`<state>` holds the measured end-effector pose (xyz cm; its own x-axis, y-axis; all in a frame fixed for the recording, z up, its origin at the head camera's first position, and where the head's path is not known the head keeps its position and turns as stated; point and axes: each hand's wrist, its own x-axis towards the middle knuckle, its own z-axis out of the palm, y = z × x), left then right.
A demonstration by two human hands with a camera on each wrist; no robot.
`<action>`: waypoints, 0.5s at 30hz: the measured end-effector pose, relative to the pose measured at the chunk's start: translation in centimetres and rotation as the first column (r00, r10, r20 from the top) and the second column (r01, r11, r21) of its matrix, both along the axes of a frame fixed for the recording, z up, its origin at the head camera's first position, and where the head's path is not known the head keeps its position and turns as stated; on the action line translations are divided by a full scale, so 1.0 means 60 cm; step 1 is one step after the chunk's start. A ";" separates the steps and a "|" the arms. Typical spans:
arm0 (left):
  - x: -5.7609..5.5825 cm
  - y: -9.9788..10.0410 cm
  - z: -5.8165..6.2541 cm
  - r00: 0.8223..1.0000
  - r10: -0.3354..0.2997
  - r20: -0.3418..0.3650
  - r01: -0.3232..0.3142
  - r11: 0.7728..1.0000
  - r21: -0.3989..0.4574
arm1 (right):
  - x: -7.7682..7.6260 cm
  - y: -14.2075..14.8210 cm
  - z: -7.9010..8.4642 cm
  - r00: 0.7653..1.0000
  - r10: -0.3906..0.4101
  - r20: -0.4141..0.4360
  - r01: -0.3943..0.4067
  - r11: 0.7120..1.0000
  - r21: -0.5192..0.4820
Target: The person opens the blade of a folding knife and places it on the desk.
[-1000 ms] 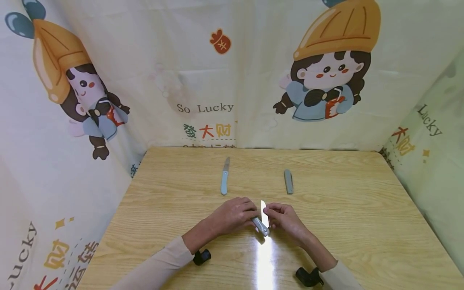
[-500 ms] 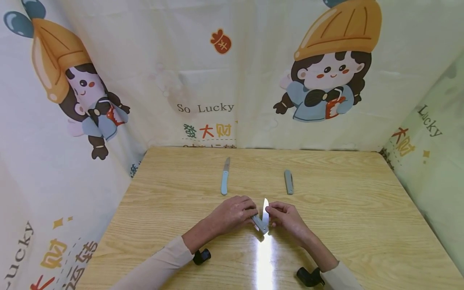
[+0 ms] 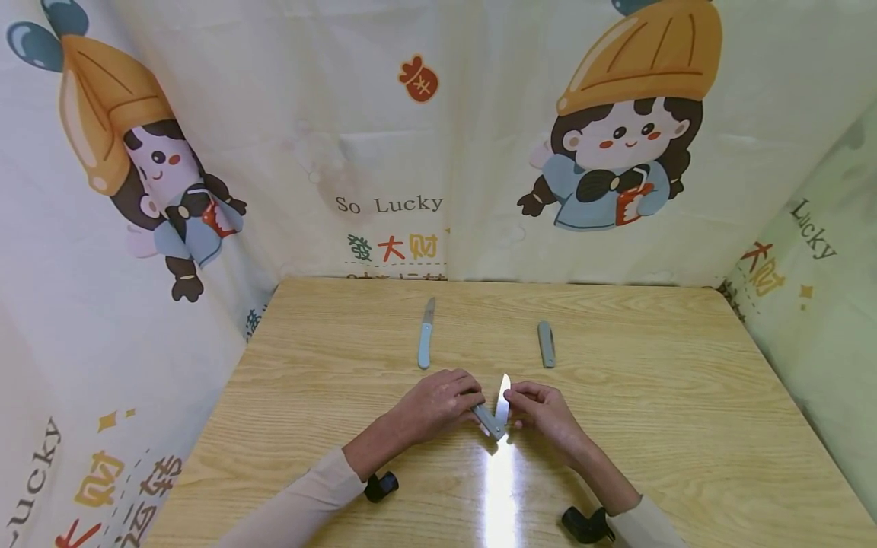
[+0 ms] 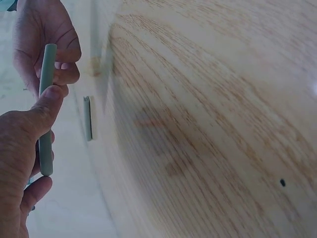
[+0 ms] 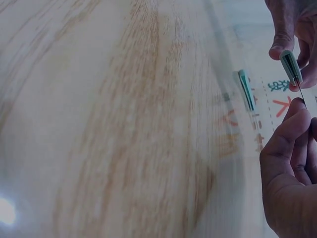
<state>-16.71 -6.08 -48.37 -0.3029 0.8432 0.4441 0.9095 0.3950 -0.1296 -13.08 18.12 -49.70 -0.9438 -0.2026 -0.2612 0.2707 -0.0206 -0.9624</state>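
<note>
Folding knife [image 3: 491,425] partly unfolded, we hold it over the wooden surface [image 3: 658,403]: our left hand [image 3: 444,403] grips its grey-green handle [image 4: 47,69], our right hand [image 3: 546,415] pinches the blade [image 3: 503,402].

Head view: knife handle [image 3: 489,422] partly hidden by left grip [image 3: 441,402]; left sleeve [image 3: 304,495] cut off below.

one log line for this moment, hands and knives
left hand: grips handle | right hand: pinches blade | fold: part-open | on table: open blue knife, folded grey knife
</note>
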 end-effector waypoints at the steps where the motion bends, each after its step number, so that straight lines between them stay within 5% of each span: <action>1: 0.000 -0.001 0.000 1.000 0.002 0.000 -0.002 1.000 0.002 | 0.000 0.000 -0.001 1.000 -0.005 0.002 0.005 1.000 0.001; 15: 0.000 -0.007 -0.001 0.999 0.028 0.032 -0.029 0.999 0.034 | -0.004 -0.001 -0.003 1.000 -0.021 0.010 0.021 1.000 0.004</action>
<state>-16.69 -6.47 -48.44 -0.3409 0.8185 0.4624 0.9012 0.4245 -0.0870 -13.31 18.08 -49.85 -0.9452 -0.1819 -0.2712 0.2797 -0.0221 -0.9598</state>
